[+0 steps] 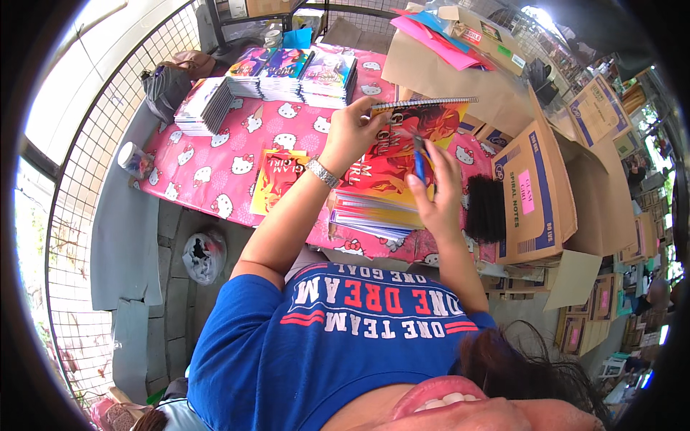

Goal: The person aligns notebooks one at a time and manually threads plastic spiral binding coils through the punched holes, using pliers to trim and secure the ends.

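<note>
Head camera shows the work midway, as I judge: the neat stacks of colourful notebooks (287,72) at the far side look finished, while the thick pile of red-and-yellow printed sheets (377,210) and the black bristly bundle (486,208), perhaps spiral coils, seem left to use. One red-and-yellow spiral-bound notebook (431,123) is raised above the pile — its spiral edge away from the body. The left hand (353,131) pinches its left corner; the right hand (442,188), fingers partly curled, grips a blue-handled tool (419,164) before the cover — contact I cannot tell.
</note>
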A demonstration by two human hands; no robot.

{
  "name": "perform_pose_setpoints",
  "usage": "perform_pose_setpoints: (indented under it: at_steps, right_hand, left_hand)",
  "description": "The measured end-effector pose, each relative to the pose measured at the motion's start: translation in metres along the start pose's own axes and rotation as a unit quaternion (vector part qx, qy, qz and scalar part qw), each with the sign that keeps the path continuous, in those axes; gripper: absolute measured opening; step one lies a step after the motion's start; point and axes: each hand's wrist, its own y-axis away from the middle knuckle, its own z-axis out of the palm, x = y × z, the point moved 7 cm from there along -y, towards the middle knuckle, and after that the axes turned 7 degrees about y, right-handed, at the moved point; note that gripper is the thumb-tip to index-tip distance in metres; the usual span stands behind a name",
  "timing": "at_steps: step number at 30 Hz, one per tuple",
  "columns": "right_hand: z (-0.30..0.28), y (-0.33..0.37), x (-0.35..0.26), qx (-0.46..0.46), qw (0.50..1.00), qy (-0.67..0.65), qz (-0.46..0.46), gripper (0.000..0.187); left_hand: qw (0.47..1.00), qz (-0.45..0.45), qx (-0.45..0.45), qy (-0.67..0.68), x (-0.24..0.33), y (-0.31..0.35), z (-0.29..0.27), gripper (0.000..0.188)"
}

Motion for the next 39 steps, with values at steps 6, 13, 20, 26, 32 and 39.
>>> perform_pose_setpoints:
  at_steps: [6,13,20,26,32,39]
  right_hand:
    - [0.020,-0.033,-0.035,-0.023,0.995,0.066,-0.078,0.054]
    - [0.040,-0.020,0.003,-0.168,0.857,-0.434,0.222,0.045]
    - [0.009,0.003,0.019,-0.039,0.904,-0.365,0.218,0.056]
    - [0.011,0.125,0.151,-0.031,0.882,-0.228,0.411,0.054]
    - [0.072,0.211,0.150,-0.175,0.942,0.218,0.186,0.047]
    - [0.010,0.139,0.258,-0.078,0.879,0.401,0.248,0.029]
  left_hand:
    - [0.999,0.027,0.027,-0.012,-0.015,-0.001,-0.005,0.018]
    - [0.989,0.137,0.008,-0.054,-0.004,0.007,-0.009,0.016]
    - [0.975,-0.023,0.139,0.174,-0.050,0.028,-0.077,0.024]
    - [0.912,-0.132,0.284,0.263,-0.147,0.129,-0.215,0.035]
    - [0.832,-0.256,0.199,-0.451,-0.225,0.194,-0.260,0.045]
    - [0.939,0.056,0.119,-0.318,-0.082,0.037,-0.134,0.026]
